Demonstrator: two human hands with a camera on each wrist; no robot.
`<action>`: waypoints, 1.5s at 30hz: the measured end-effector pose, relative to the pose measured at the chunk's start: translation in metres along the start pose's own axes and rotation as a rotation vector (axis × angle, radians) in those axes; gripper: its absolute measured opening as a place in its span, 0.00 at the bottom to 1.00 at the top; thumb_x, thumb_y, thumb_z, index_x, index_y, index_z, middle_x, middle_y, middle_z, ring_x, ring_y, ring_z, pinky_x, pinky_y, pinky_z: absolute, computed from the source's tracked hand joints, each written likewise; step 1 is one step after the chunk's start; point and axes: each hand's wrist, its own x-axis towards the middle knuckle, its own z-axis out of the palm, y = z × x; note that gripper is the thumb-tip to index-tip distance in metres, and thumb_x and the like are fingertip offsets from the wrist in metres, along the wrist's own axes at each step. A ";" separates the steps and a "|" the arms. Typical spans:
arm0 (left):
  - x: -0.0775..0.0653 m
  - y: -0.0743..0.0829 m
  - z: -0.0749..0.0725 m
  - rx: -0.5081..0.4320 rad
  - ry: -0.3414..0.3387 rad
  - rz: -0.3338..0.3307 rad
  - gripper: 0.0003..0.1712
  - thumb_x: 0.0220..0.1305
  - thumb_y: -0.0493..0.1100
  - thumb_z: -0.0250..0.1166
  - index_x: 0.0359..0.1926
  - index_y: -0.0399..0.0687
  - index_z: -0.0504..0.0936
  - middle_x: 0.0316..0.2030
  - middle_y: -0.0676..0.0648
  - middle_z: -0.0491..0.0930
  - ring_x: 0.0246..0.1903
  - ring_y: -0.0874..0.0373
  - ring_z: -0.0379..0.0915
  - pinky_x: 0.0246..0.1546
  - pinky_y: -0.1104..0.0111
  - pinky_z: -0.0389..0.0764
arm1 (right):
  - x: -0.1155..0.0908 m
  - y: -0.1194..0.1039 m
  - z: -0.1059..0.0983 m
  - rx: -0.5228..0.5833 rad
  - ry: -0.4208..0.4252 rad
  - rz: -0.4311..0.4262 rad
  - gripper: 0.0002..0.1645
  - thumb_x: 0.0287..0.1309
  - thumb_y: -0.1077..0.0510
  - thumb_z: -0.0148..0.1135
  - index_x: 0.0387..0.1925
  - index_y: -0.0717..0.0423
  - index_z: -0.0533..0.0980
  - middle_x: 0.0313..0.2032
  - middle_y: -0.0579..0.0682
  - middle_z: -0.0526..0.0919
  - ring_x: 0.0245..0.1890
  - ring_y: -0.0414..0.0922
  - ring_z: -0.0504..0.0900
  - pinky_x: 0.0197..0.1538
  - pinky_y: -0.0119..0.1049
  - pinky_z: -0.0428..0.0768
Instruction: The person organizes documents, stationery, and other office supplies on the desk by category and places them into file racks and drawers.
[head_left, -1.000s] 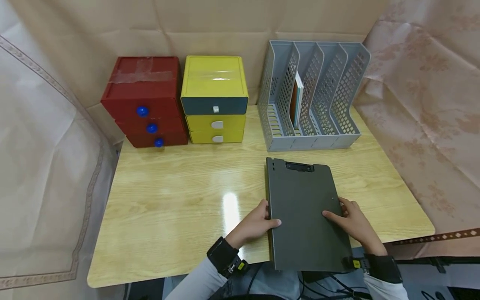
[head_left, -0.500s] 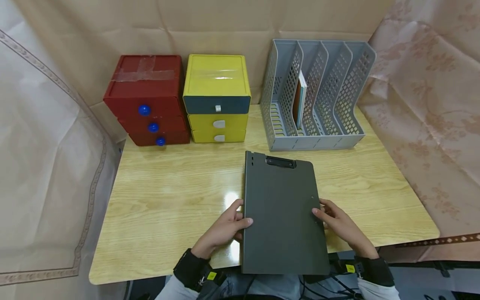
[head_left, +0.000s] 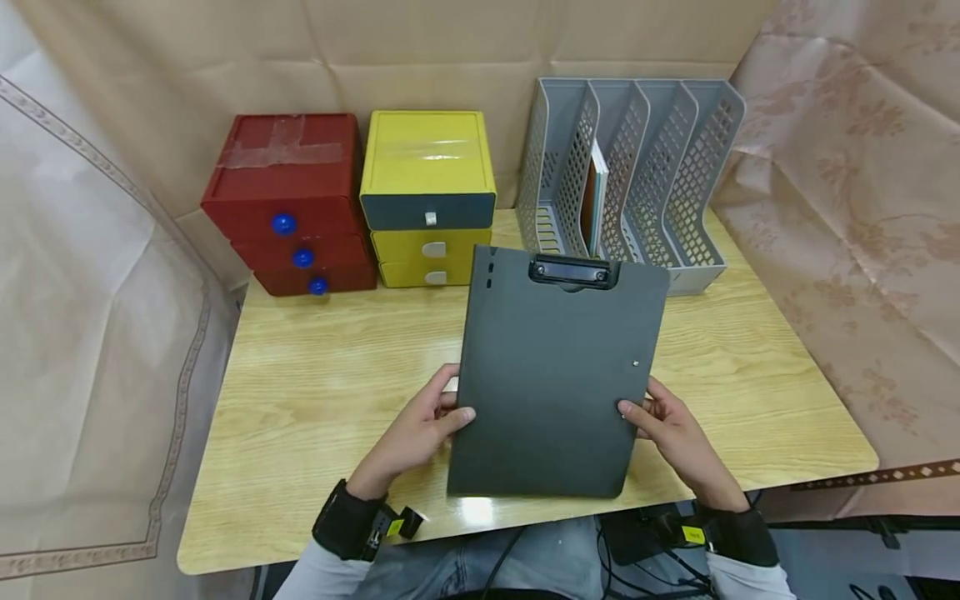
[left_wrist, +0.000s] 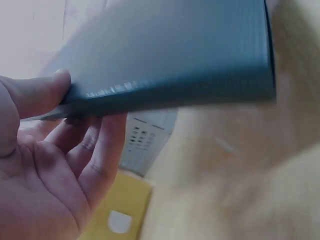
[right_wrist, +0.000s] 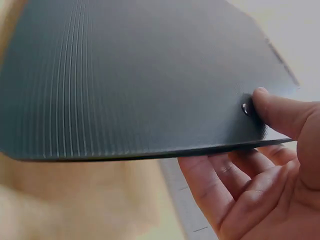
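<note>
A dark grey clipboard folder [head_left: 551,383] is held up over the table's front part, its metal clip [head_left: 573,272] at the far end. My left hand [head_left: 416,429] grips its left edge, thumb on top and fingers beneath. On the opposite edge my right hand [head_left: 667,429] pinches it the same way, the thumb close to a small metal snap, as the right wrist view of the folder [right_wrist: 160,80] shows. The folder's far end covers part of the grey file rack [head_left: 697,275]. Thin books [head_left: 594,200] stand in one of the rack's compartments.
A red drawer box [head_left: 292,183] with blue knobs and a yellow drawer box [head_left: 427,154] stand side by side at the back left of the wooden table [head_left: 337,358]. Cables [head_left: 660,558] hang below the front edge. Cloth hangs around the table.
Both hands have moved the clipboard folder to the left, then lifted it, and its clip end now overlaps the rack in view. Its near edge has come up past the table's front edge.
</note>
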 end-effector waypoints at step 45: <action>0.124 0.060 0.092 0.428 0.272 0.365 0.35 0.72 0.57 0.42 0.72 0.71 0.35 0.73 0.60 0.32 0.72 0.62 0.34 0.70 0.54 0.49 | -0.028 -0.059 0.089 -0.516 0.616 -0.374 0.24 0.55 0.65 0.63 0.55 0.54 0.72 0.42 0.53 0.82 0.39 0.32 0.82 0.38 0.20 0.79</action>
